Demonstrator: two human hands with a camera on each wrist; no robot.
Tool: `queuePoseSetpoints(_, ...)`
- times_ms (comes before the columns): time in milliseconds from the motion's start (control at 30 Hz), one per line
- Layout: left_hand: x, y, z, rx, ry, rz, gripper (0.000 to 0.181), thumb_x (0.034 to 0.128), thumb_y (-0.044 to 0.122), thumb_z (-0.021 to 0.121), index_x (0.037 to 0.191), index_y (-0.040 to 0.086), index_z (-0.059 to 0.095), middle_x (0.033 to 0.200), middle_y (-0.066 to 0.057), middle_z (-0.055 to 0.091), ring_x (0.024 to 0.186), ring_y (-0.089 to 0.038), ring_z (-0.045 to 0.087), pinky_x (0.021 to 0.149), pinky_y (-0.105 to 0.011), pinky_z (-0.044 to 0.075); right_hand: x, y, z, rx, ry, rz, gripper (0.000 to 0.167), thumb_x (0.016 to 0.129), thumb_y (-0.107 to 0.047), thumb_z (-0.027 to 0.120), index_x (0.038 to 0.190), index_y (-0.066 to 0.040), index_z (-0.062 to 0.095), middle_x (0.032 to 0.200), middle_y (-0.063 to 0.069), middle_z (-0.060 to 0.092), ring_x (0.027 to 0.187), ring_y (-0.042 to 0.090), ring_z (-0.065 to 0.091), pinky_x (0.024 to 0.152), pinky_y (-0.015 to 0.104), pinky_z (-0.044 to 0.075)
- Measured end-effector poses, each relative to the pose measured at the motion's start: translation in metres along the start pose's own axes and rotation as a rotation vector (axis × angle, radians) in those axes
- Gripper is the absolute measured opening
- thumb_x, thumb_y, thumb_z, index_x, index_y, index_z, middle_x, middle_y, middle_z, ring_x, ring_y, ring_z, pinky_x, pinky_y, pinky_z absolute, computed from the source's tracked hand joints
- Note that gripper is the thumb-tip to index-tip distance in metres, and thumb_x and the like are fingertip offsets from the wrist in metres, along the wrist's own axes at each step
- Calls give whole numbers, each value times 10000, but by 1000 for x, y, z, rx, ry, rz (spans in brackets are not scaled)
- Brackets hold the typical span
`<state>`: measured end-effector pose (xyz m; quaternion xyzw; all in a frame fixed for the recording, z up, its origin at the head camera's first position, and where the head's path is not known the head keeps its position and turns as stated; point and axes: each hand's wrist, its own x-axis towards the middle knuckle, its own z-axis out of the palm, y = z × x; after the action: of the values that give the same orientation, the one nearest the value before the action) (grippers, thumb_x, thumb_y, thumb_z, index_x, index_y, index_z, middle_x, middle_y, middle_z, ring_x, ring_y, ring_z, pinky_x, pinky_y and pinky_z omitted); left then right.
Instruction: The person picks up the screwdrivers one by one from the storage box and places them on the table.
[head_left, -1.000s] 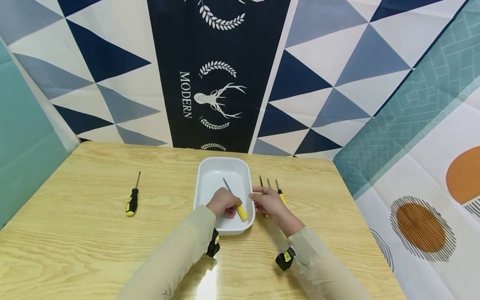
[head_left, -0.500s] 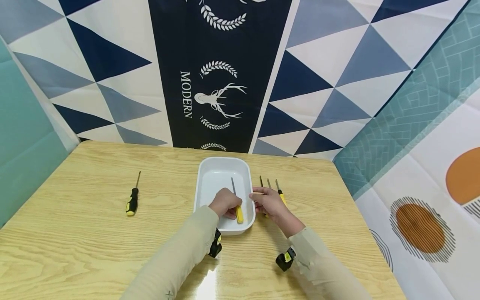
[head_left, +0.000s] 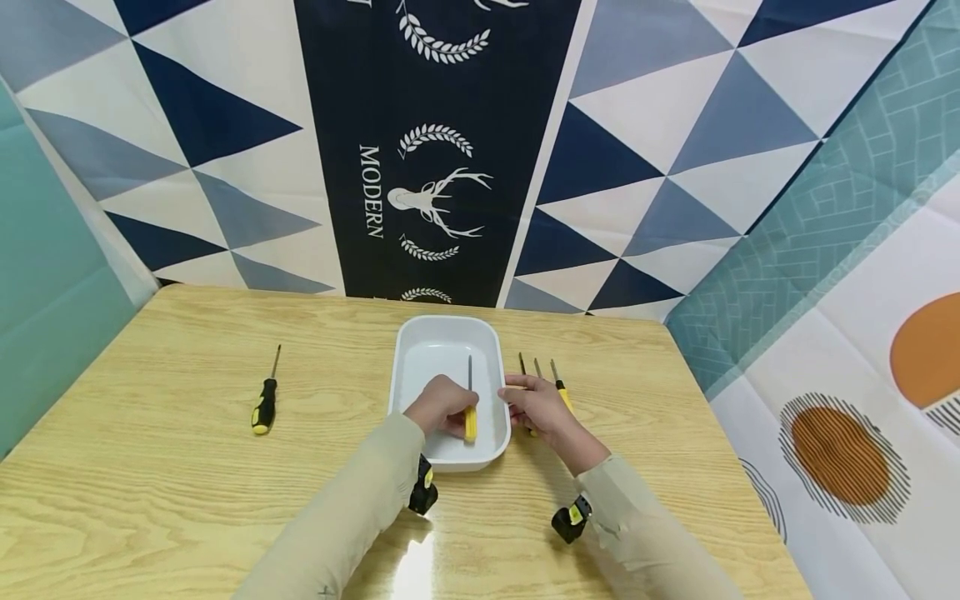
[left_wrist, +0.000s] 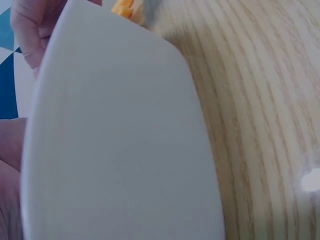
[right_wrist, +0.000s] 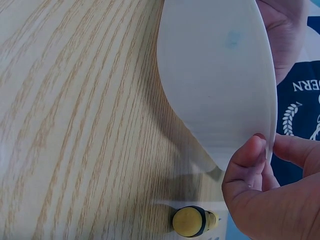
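Observation:
A screwdriver [head_left: 470,425] with a yellow handle is held by my left hand [head_left: 441,402], inside the white plastic tray [head_left: 429,354]. Its shaft points to the tray's far end, nearly parallel to the long sides. Whether it touches the tray floor I cannot tell. My right hand [head_left: 546,410] pinches the tray's right rim between thumb and fingers, as the right wrist view shows with the hand [right_wrist: 275,190] closed over the edge. In the left wrist view the tray's outer wall [left_wrist: 125,130] hides most of the left hand and the screwdriver.
Three more screwdrivers lie right of the tray, partly hidden by my right hand; one has a yellow-and-black handle [head_left: 564,395]. A black-and-yellow screwdriver [head_left: 264,406] lies alone on the left of the wooden table [head_left: 150,500]. A patterned wall covering [head_left: 615,208] rises behind the table.
Held in my left hand, the screwdriver has swung from a slant to nearly straight along the tray. The left hand has shifted slightly left; the right hand stays on the rim.

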<state>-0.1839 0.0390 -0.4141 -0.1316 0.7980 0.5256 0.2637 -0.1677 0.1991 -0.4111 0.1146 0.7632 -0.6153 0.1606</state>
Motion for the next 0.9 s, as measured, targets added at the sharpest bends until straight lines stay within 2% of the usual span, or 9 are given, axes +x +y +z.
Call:
queuePoseSetpoints(233, 1, -1, -7, -72, -30, 0, 117, 818, 87, 605, 855, -17, 567, 606, -56, 569, 464, -126, 557, 470, -237, 544, -4, -3, 0, 1, -4, -2, 403, 914, -110, 573, 1295, -3, 498, 873, 103, 638, 635, 122, 553, 602, 239, 489)
queuePoseSetpoints(367, -2, 1, -13, -98, -43, 1, 185, 833, 109, 642, 937, -39, 606, 664, -69, 617, 486, -121, 576, 506, -244, 558, -4, -3, 0, 3, -4, -5, 402, 912, -105, 577, 1291, 4, 500, 849, 95, 639, 635, 129, 556, 599, 243, 490)
queuePoseSetpoints(567, -3, 1, -21, -196, -96, 13, 255, 841, 100, 657, 1042, -52, 619, 822, -116, 686, 524, -117, 607, 567, -256, 576, -1, 0, 1, 2, 13, -5, 387, 906, -108, 585, 1276, -16, 519, 778, 37, 628, 613, 118, 558, 574, 228, 488)
queuePoseSetpoints(733, -2, -1, -25, -247, -132, 47, 285, 832, 97, 670, 1071, -51, 622, 949, -150, 691, 580, -126, 633, 613, -257, 583, -1, -1, 1, -8, 12, -4, 401, 906, -121, 591, 1286, -21, 513, 793, 31, 624, 622, 113, 552, 586, 232, 488)
queuePoseSetpoints(900, -2, -5, -29, -276, -152, 96, 307, 847, 120, 670, 1099, -48, 621, 949, -149, 689, 645, -129, 658, 647, -261, 586, -2, -1, 1, -17, 15, -3, 398, 906, -125, 591, 1284, -29, 515, 816, 35, 626, 638, 116, 552, 601, 238, 489)
